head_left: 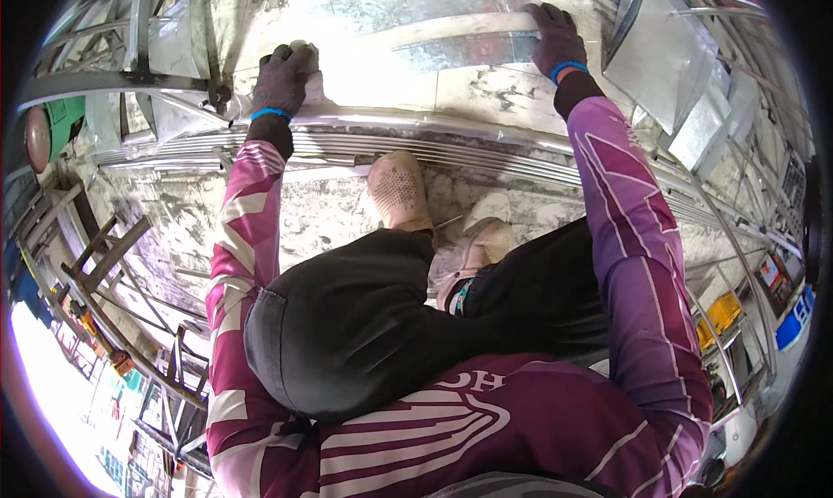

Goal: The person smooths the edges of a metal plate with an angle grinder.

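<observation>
A bright, shiny metal sheet (473, 55) lies on the floor ahead of me, its left part washed out by glare. My right hand (557, 42), in a dark glove with a blue cuff edge, is closed over the sheet's right end, where a pale strip (451, 27) runs across. My left hand (285, 80), gloved the same way, is farther left with its fingers curled; glare hides what lies under the fingertips. Between my hands and my feet runs a bundle of long, thin metal tubes (468, 158) on the floor.
My shoes (399, 190) are close behind the tubes. Metal frames (143, 73) stand at the left and flat metal sheets (668, 55) lean at the right. Farther out are a green and brown object (54, 134), a yellow item (718, 317) and a blue one (794, 320).
</observation>
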`<action>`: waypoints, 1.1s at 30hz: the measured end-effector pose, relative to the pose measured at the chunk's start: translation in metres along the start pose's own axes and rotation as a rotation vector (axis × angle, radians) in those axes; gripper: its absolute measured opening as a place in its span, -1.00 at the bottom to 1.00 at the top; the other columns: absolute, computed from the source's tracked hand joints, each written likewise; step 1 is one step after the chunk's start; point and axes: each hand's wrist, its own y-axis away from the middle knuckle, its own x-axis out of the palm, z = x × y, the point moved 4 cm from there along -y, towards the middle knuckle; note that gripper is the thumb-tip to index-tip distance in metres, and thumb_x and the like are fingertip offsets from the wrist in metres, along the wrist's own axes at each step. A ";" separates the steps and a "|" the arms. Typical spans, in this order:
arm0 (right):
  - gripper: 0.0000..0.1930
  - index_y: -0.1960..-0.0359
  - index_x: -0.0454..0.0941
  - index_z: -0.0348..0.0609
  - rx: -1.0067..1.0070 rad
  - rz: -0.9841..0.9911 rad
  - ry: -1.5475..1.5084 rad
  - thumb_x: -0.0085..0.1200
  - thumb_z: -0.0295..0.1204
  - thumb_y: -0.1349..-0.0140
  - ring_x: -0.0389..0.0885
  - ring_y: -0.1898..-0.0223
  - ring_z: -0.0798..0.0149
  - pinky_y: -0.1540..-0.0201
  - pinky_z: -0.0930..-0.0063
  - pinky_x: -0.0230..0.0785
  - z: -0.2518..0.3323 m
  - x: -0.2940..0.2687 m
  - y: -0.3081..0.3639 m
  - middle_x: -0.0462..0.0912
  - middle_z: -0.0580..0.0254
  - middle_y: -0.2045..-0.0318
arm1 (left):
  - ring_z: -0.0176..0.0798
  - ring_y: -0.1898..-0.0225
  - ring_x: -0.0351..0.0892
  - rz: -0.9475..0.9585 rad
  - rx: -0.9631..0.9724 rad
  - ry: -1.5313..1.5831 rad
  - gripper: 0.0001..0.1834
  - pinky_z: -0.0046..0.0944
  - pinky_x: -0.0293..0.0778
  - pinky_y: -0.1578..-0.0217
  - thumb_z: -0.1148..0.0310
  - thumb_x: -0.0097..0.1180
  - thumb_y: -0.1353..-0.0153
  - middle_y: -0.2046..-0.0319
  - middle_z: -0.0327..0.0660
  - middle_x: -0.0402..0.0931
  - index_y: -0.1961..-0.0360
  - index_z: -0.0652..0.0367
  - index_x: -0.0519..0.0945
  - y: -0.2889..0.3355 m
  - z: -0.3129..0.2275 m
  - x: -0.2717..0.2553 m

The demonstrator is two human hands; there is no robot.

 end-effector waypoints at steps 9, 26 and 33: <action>-0.43 -0.21 0.46 0.37 -0.041 -0.125 -0.041 0.14 -0.45 -0.13 0.37 -0.32 -0.09 -0.29 0.03 0.39 -0.002 -0.006 0.010 0.46 0.28 -0.26 | 0.19 -0.13 0.39 0.037 -0.036 -0.040 -0.52 0.16 0.50 -0.08 0.43 0.18 -0.15 -0.08 -0.13 0.49 -0.12 -0.24 0.57 -0.001 -0.005 -0.001; -0.47 -0.18 0.51 0.34 -0.016 -0.126 -0.019 0.17 -0.47 -0.15 0.40 -0.28 -0.04 -0.27 0.07 0.42 0.003 -0.012 0.013 0.50 0.27 -0.22 | 0.16 -0.18 0.37 0.076 -0.044 -0.012 -0.47 0.10 0.47 -0.16 0.47 0.18 -0.15 -0.14 -0.09 0.46 -0.18 -0.20 0.57 -0.001 -0.005 -0.002; -0.50 -0.15 0.54 0.37 0.002 -0.146 -0.055 0.15 -0.47 -0.16 0.42 -0.26 -0.07 -0.26 0.07 0.43 0.001 -0.011 0.014 0.51 0.24 -0.20 | 0.22 -0.15 0.39 0.054 -0.054 -0.047 -0.45 0.11 0.48 -0.14 0.48 0.18 -0.13 -0.13 -0.04 0.48 -0.18 -0.20 0.58 -0.001 -0.008 -0.001</action>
